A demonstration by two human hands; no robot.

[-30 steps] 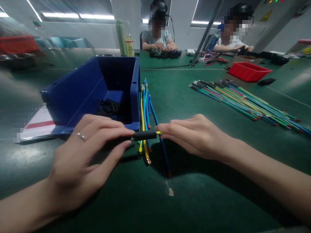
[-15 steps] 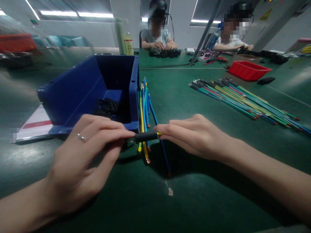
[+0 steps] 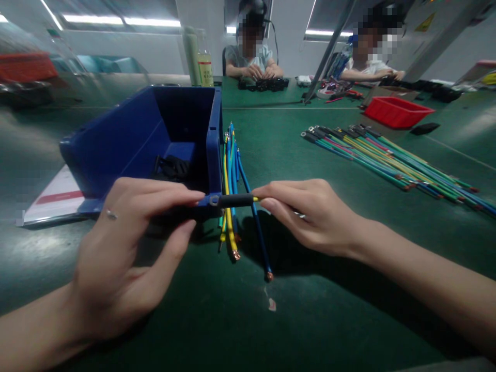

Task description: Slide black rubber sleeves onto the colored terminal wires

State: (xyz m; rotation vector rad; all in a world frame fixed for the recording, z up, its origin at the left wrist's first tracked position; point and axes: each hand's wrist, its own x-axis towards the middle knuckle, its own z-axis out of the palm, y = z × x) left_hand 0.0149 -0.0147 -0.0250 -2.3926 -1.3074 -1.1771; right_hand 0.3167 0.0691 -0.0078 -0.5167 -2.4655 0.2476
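Observation:
Between the fingers of my right hand (image 3: 306,212) is pinched a yellow cable (image 3: 256,199). A black sleeve (image 3: 236,200) covers its left end, and a metal ring lug (image 3: 214,200) sticks out past the sleeve. My left hand (image 3: 143,248) is open just left of the lug, thumb and fingers apart with nothing between them. Behind and below the sleeve lies a loose bunch of yellow, blue and green cables (image 3: 228,181) with bare copper ends. Inside the blue bin (image 3: 135,129), beyond my left hand, are black pieces (image 3: 172,168).
Many sleeved cables (image 3: 387,160) lie in a row on the green table (image 3: 329,320) at right. A red tray (image 3: 397,112) stands behind them. Under the bin rests a white sheet (image 3: 58,199). Two people sit across the table, near a bottle (image 3: 205,70) and a metal post (image 3: 325,57).
My left fingers have let go of the sleeve end and spread apart, baring the ring lug. My right hand has raised the sleeved cable slightly.

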